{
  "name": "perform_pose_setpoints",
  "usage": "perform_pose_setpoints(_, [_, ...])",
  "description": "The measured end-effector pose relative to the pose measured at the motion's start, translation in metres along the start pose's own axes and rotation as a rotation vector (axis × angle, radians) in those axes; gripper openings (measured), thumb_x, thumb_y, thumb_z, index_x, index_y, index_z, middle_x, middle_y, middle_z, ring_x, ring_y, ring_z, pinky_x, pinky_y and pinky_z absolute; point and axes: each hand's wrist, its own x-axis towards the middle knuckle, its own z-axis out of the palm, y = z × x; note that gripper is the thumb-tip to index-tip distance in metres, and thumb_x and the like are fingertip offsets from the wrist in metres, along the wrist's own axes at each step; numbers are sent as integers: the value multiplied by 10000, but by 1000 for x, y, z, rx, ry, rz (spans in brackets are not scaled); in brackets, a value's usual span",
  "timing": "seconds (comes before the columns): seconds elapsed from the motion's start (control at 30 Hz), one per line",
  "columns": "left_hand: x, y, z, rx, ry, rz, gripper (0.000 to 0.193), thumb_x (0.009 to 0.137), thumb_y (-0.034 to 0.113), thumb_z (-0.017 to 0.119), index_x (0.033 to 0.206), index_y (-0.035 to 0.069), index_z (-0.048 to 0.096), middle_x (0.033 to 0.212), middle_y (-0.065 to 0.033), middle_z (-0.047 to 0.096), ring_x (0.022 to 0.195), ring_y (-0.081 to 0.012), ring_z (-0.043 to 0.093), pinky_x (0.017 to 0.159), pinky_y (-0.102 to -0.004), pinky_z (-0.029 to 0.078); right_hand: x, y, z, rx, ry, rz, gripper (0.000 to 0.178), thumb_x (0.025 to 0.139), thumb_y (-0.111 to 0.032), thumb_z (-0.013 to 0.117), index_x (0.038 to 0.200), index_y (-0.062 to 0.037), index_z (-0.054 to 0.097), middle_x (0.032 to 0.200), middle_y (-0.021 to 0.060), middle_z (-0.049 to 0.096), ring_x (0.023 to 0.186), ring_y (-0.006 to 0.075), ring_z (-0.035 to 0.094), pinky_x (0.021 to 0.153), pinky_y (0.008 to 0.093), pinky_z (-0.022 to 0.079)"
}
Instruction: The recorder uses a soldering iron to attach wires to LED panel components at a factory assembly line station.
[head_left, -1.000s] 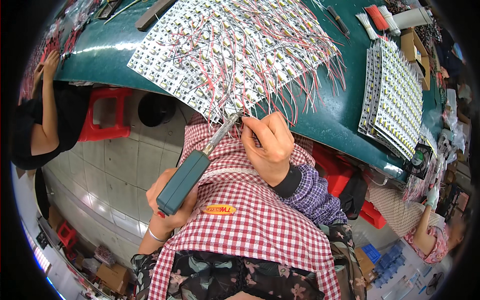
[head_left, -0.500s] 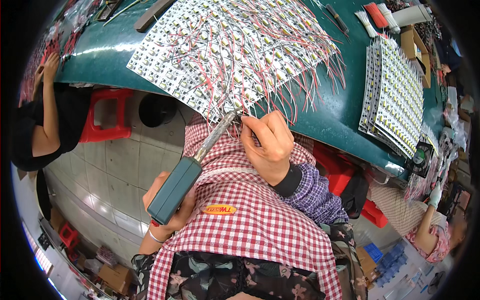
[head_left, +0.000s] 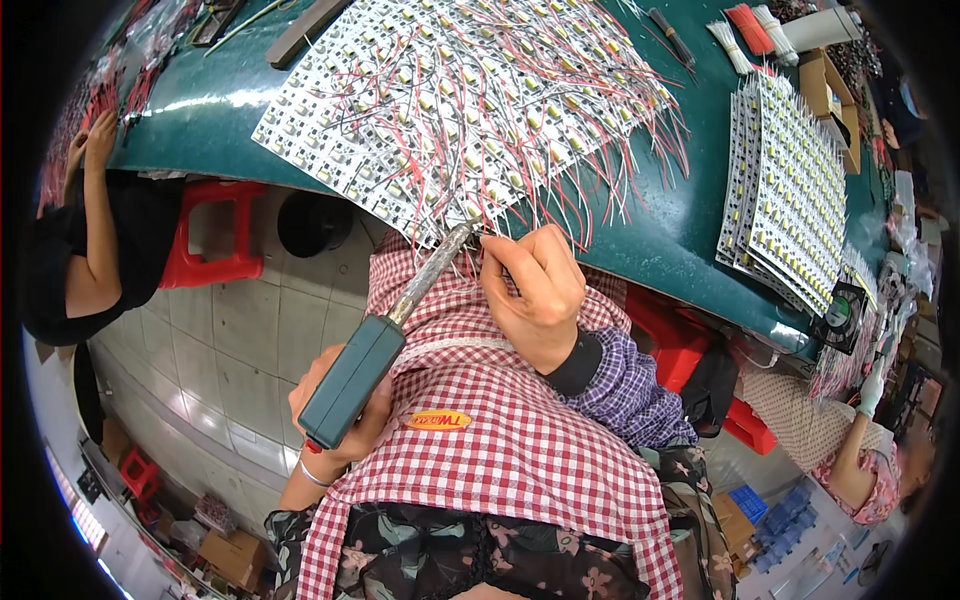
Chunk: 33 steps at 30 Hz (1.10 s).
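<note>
Beside boards (head_left: 325, 150), soldering iron (head_left: 355, 380) points diagonally up-right (left fingers (head_left: 376, 408) gripping, right ones (head_left: 515, 260) pinched)

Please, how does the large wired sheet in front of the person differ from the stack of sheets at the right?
Tangled red and white wires sprawl over the large wired sheet; the stack shows neat rows. The large wired sheet looks wider than the stack. The soldering iron points at the large wired sheet, away from the stack. Both are white with yellow parts.
</note>
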Motion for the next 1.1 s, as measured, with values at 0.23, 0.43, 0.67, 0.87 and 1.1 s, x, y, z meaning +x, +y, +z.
perform_pose_setpoints(0.23, [0, -1, 0, 20, -4, 24, 288, 718, 15, 779, 992, -56, 726, 993, -235, 724, 790, -338, 738, 653, -355, 586, 1, -5, -6, 3, 4, -3, 300, 706, 140, 741, 981, 24, 703, 747, 89, 501, 669, 259, 536, 560, 377, 430])
perform_pose_setpoints(0.43, [-8, -8, 3, 10, 13, -17, 286, 735, 16, 777, 1006, -56, 724, 992, -238, 720, 797, -363, 737, 650, -375, 593, 7, -9, -20, 7, 104, 33, 302, 728, 134, 754, 1006, 25, 713, 765, 93, 519, 682, 261, 537, 581, 374, 428])
perform_pose_setpoints(0.67, [-7, -9, 2, -5, 9, -26, 280, 742, 13, 771, 1011, -52, 722, 976, -235, 712, 790, -369, 729, 653, -384, 591, 4, 4, -9, -38, -24, 159, 258, 796, 93, 729, 1043, 25, 706, 797, 99, 499, 747, 274, 537, 657, 399, 442])
perform_pose_setpoints(0.87, [-2, -5, 2, -30, -3, -26, 281, 740, 8, 770, 1010, -52, 719, 967, -227, 711, 796, -369, 726, 663, -395, 590, 1, 7, -8, -28, -58, 123, 284, 792, 112, 722, 1054, 3, 731, 789, 90, 530, 732, 248, 539, 654, 364, 434])
perform_pose_setpoints(1.1, [5, -4, 5, 12, 2, 81, 267, 714, -11, 763, 971, -73, 724, 973, -235, 720, 812, -369, 744, 700, -387, 615, 0, 8, -7, 12, 1, 102, 304, 736, 117, 736, 1018, 5, 710, 770, 82, 495, 713, 264, 521, 627, 396, 417])
